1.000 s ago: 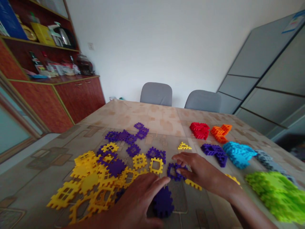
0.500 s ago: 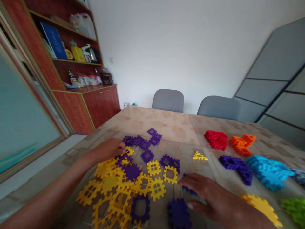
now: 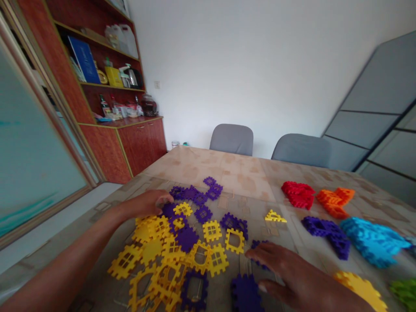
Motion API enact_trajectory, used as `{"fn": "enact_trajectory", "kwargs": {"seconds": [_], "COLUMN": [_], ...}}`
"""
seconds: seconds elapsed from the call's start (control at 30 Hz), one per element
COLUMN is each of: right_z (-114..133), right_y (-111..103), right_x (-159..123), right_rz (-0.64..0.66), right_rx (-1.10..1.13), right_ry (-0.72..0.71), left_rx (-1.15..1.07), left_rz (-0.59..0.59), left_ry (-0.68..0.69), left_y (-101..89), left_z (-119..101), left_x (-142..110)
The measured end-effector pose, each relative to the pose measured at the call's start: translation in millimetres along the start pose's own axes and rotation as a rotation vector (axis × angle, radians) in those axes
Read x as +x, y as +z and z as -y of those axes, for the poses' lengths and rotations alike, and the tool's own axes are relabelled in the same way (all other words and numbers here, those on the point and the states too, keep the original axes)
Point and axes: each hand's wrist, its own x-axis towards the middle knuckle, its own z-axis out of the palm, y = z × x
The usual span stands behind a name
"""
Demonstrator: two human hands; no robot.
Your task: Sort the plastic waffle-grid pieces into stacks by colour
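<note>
Over the upper left of a heap of toothed plastic building tiles, my left hand (image 3: 151, 203) has its fingers curled in against a purple tile (image 3: 168, 210). A yellow window tile (image 3: 183, 209) lies just right of it. My right hand (image 3: 279, 264) is open, thumb apart from the fingers. Its fingertips partly cover a purple tile (image 3: 256, 245), and a solid purple tile (image 3: 246, 292) lies below its thumb. Between the hands are yellow tiles (image 3: 152, 251), some with window or arch openings, and several purple ones, including a frame (image 3: 194, 290) and a joined-looking row (image 3: 198, 198).
To the right sit groups of red (image 3: 298, 194), orange (image 3: 334, 201), purple (image 3: 328, 234), light blue (image 3: 370, 238), yellow (image 3: 360, 288) and green pieces (image 3: 404, 292). A yellow triangle (image 3: 275, 216) lies alone. Two grey chairs (image 3: 231, 138) stand beyond the table (image 3: 195, 162).
The view has shifted slightly. By my left hand, the yellow window tile sits farther right, and more of the purple tile shows. My right hand stays about where it was.
</note>
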Motion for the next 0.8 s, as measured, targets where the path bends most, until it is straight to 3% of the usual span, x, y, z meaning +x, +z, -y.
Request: {"fn": "enact_trajectory", "kwargs": {"seconds": [0.5, 0.67, 0.8], "right_z": [-2, -6, -7], "right_y": [0, -1, -7], "right_x": [2, 1, -1], "right_rz": [0.065, 0.007, -0.056], "right_rx": [-0.018, 0.002, 0.013], "right_ry": [0.041, 0.018, -0.004], "left_rx": [-0.071, -0.184, -0.286], "left_rz": [0.038, 0.021, -0.054], "left_ry": [-0.046, -0.036, -0.036], "left_y": [2.1, 3.7, -9.5], "left_z": [-7, -4, 1], "left_x": [3, 3, 6]}}
